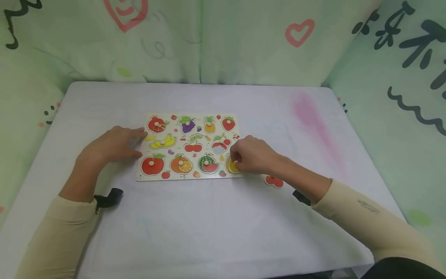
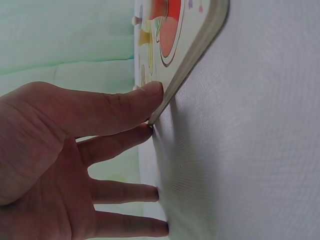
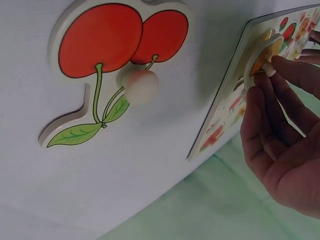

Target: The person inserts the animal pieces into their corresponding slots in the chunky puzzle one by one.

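Note:
A wooden fruit puzzle board (image 1: 177,177) lies flat on the table with knobbed pieces in it. My left hand (image 1: 113,145) is at its left edge, fingers extended; in the left wrist view the thumb (image 2: 135,100) and index finger touch the board's edge. My right hand (image 1: 254,155) pinches the knob of a yellow pear piece (image 1: 231,166) over the lower right corner. In the right wrist view this yellow piece (image 3: 260,57) looks tilted against the board, partly hidden by fingers. A cherry piece (image 3: 100,40) with a white knob lies on the table, partly hidden by my forearm in the head view.
A white cloth covers the table (image 1: 195,224), with a pink stain (image 1: 310,120) at the right. Pale green curtains (image 1: 223,42) with drawings stand behind and at the sides. A printed cherry pair (image 1: 193,145) without a knob shows mid-board.

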`<move>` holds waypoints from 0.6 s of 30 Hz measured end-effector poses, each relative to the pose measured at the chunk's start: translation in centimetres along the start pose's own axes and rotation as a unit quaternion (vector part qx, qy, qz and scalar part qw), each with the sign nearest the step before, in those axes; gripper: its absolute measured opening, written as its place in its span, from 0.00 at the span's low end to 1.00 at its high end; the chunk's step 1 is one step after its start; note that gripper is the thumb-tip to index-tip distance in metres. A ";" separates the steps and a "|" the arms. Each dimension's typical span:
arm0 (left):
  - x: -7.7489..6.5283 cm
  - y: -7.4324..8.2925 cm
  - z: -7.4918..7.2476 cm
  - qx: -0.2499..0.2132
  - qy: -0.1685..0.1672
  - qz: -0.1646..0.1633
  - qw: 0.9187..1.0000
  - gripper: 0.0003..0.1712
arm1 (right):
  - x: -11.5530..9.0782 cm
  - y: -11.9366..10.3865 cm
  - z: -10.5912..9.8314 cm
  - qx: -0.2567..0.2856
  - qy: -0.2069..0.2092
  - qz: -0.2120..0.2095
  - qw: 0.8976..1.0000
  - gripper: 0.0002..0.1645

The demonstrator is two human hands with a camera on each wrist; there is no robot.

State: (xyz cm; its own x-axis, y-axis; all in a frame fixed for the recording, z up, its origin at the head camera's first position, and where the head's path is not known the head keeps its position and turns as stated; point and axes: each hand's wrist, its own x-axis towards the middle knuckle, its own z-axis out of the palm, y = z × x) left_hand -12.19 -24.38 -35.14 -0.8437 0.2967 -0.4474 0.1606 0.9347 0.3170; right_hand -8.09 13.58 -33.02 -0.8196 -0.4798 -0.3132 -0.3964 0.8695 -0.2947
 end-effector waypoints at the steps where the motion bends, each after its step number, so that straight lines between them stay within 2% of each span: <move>1: 0.0 0.0 0.0 0.000 0.000 0.000 1.000 0.45 | 0.1 -0.1 0.1 -0.001 0.001 -0.003 1.000 0.02; 18: 0.0 0.2 0.0 0.009 0.003 -0.002 1.000 0.46 | 1.1 -0.2 0.8 -0.001 -0.006 0.009 1.000 0.03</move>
State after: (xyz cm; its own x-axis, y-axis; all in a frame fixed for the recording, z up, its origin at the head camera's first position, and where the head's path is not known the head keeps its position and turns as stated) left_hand -12.22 -24.20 -35.06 -0.8472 0.2924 -0.4436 0.1668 0.9391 0.3005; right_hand -8.59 12.78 -34.05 -0.8214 -0.4658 -0.3292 -0.3824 0.8779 -0.2881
